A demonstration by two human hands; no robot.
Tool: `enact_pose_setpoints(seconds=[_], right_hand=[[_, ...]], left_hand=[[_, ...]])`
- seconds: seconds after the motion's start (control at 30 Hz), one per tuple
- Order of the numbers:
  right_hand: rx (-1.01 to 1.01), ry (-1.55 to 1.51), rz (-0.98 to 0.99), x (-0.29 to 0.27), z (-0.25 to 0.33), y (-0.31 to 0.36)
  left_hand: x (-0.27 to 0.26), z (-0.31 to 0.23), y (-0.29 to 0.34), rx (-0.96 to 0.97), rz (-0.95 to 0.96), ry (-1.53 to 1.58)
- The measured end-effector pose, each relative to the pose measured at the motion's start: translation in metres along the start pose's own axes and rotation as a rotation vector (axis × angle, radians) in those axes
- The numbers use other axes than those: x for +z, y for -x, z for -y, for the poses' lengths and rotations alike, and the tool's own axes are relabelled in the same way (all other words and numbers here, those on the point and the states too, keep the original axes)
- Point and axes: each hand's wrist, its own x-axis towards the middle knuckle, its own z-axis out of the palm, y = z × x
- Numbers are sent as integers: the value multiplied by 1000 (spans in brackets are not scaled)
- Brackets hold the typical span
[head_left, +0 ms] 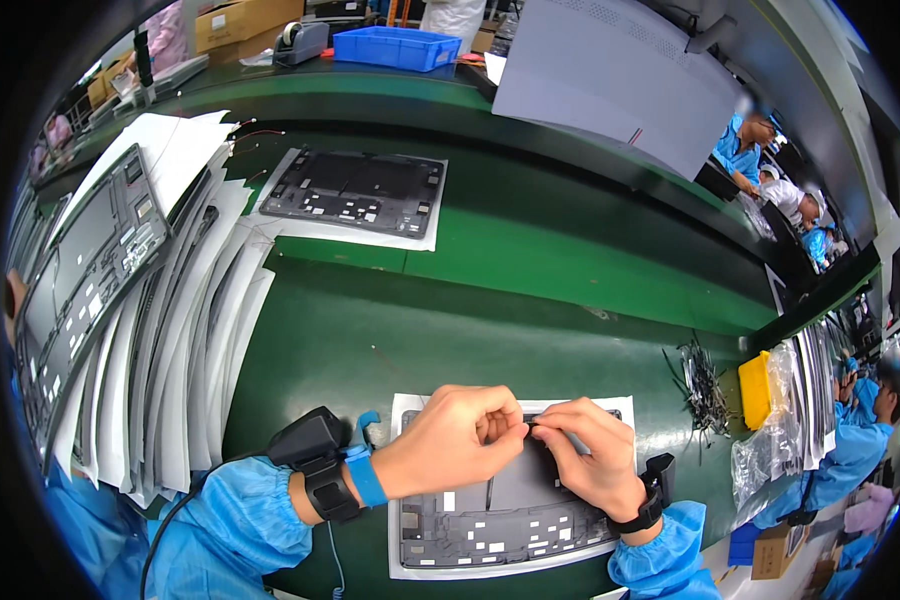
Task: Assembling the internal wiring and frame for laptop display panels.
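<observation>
In front of me a dark grey panel [530, 500] with several small white patches lies on a white sheet [403, 575]. Above its far edge my left hand [458, 437] and my right hand [598, 455] meet at the fingertips. Both hands are closed in a pinch on a small black piece [531, 422], mostly hidden by the fingers and too small to name. A thin black strip runs down the panel below the left hand. Each wrist wears a black strapped device; a blue band circles the left one too.
A tall stack of panels and white sheets [185, 330] stands at left. Another panel [355, 190] lies across the green bench [450, 320]. A bundle of black strips [705, 390] and a yellow box [754, 392] sit at right. Co-workers are beyond.
</observation>
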Motion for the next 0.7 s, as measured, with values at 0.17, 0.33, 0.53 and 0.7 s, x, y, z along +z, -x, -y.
enact_pose_setpoints(seconds=[0.17,0.33,0.53,0.7], right_hand=[[25,0,-22,1,4,-3],[12,31,55,-4,-6,-4],[-27,99,110,2,-8,-10],[26,71,113,2,-12,-10]], left_hand=[[-1,2,2,-43,-15,58],[3,4,0,252,-171,-265],[-23,11,-10,349,-211,-509],[-25,19,-11,228,-217,-389]])
